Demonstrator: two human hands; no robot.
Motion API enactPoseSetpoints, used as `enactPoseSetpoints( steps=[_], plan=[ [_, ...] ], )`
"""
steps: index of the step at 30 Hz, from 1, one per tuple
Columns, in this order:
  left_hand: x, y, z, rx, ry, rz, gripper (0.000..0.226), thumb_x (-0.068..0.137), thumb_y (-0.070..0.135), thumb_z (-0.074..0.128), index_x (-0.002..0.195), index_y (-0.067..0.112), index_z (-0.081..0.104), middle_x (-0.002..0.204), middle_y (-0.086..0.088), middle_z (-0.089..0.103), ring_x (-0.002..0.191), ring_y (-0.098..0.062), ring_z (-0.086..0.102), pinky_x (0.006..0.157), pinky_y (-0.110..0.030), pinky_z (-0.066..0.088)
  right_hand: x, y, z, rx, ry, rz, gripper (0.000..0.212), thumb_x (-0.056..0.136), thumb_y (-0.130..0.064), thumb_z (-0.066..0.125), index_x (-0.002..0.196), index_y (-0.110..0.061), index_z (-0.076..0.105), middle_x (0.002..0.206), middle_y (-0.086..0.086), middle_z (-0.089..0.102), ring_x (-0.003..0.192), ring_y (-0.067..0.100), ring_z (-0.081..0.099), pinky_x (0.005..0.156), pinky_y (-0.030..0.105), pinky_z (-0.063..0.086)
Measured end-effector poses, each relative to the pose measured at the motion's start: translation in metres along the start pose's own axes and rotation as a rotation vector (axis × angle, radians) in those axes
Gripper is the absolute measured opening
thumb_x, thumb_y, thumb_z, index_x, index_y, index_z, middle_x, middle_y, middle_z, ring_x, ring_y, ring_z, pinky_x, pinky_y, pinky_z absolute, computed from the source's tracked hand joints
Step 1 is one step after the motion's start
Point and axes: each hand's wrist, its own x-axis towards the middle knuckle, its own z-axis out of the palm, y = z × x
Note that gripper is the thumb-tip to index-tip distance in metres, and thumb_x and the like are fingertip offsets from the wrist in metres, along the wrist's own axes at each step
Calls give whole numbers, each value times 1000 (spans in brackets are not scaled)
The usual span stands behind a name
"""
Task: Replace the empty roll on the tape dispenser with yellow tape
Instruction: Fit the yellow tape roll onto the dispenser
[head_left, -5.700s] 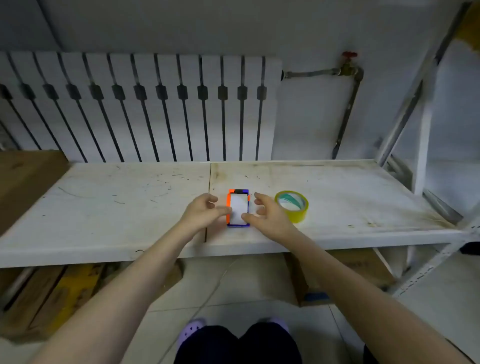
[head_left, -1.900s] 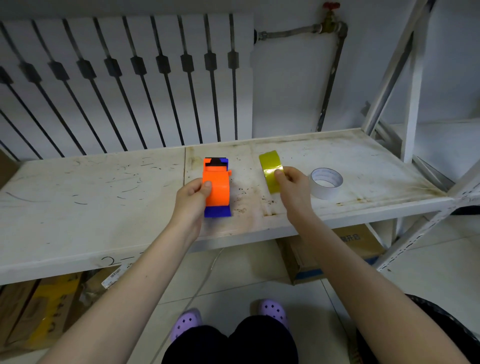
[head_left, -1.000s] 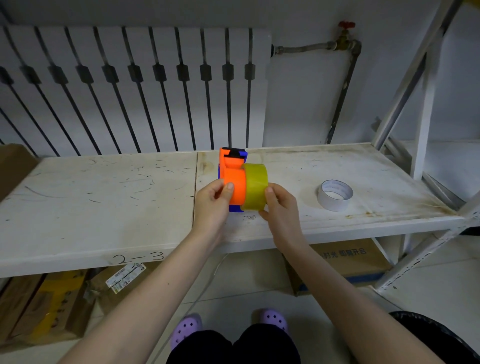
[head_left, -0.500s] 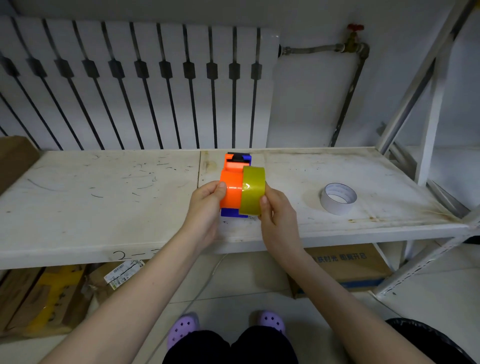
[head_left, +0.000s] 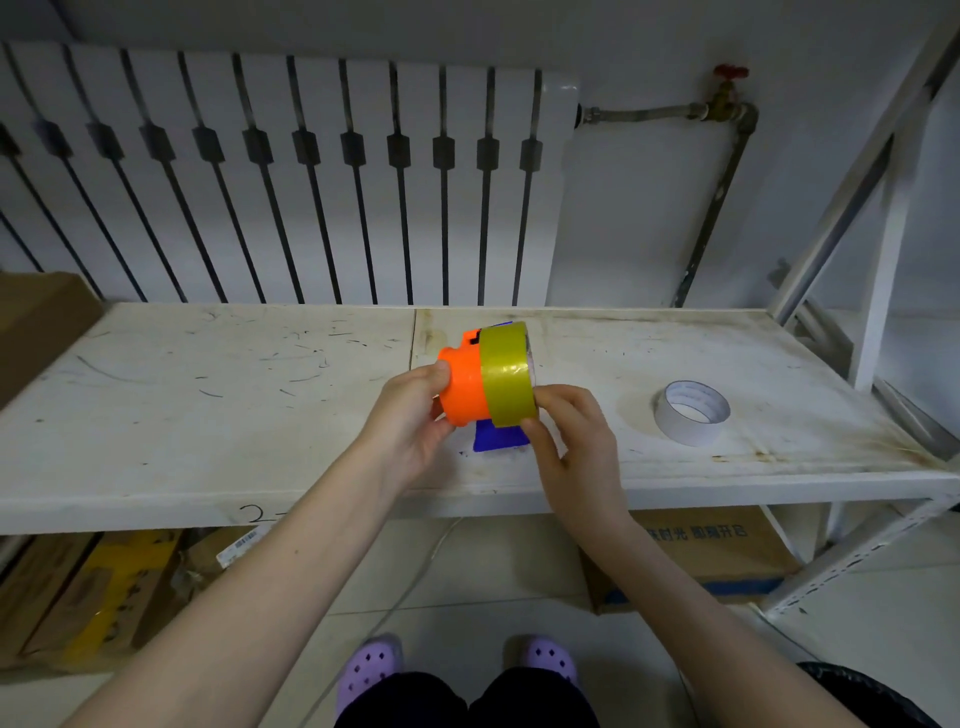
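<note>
Yellow tape (head_left: 508, 382) covered the right side of the orange dispenser (head_left: 464, 387), so whether the roll sat fully on the hub couldn't be told. Dispenser's blue base (head_left: 498, 435) showed only as a patch at frame centre, rest behind tape & the right hand (head_left: 576, 447). Left hand (head_left: 410, 423) palm side hidden; fingertips behind the orange body. Counter (head_left: 208, 415) cut off at left & right edges. Handwritten mark on its front lip, lower left, partly blocked by the left forearm, only "2-" readable. Box (head_left: 706, 556) under the counter, lower right: print partly hidden by the right forearm and too blurred to read. Purple shoes (head_left: 371, 670) partly covered by dark trousers at bottom.
</note>
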Motion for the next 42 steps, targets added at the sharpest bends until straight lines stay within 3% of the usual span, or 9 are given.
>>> enactPoseSetpoints(
  steps=[4,10,15,20,26,30,34,39,42],
  plan=[
    [-5,-2,3,86,-51,-4,35,94,14,50,128,10,45,100,-3,57,93,-19,57,80,-35,50,-6,3,-1,88,12,74,31,92,-9,54,122,-11,60,121,3,52,107,9,51,81,0,41],
    [-6,-2,9,112,-74,15,21,95,17,49,116,14,50,91,0,59,82,-15,56,72,-29,48,-15,3,4,312,8,147,24,95,-9,51,113,-20,61,103,2,67,97,4,60,80,12,49],
    [-9,-8,14,120,-68,22,11,96,20,48,107,16,50,88,0,59,80,-16,57,64,-29,50,-17,-1,10,252,-33,142,28,95,-21,48,120,-16,60,117,0,63,111,6,56,84,9,46],
    [-9,-15,16,153,-94,24,16,99,24,41,109,16,50,85,1,60,75,-14,59,54,-23,52,-19,-7,10,115,-108,126,42,99,-15,41,140,-25,39,127,-1,54,114,7,50,90,10,40],
    [-8,-19,16,222,-123,51,35,92,29,54,119,7,57,105,-9,67,88,-20,66,69,-29,56,-23,-16,15,54,-231,138,69,97,-13,46,149,-31,6,144,3,39,126,14,42,103,31,46],
    [-6,-14,10,175,-148,12,34,90,18,57,121,3,57,101,-12,66,92,-27,64,84,-42,53,-17,-17,11,100,-248,134,71,93,-4,51,149,-27,15,149,0,32,132,11,36,104,27,44],
    [-4,-11,5,192,-174,28,36,90,20,56,124,7,54,107,-10,64,98,-26,61,86,-42,54,-15,-12,1,257,-38,456,49,96,-5,44,142,-20,34,143,-3,39,128,6,36,101,26,40],
    [-6,-15,-3,256,-264,139,30,90,17,56,119,10,57,108,-6,65,100,-21,61,89,-37,50,-8,0,1,654,-217,961,32,100,-27,41,126,-10,47,122,9,63,105,19,64,92,35,50],
    [-6,-21,-5,332,-297,214,21,89,17,57,109,16,62,103,-2,67,98,-18,63,90,-36,49,-4,-1,1,845,-225,1016,34,101,-28,39,124,-6,51,100,9,73,91,18,72,79,31,56]
  ],
)
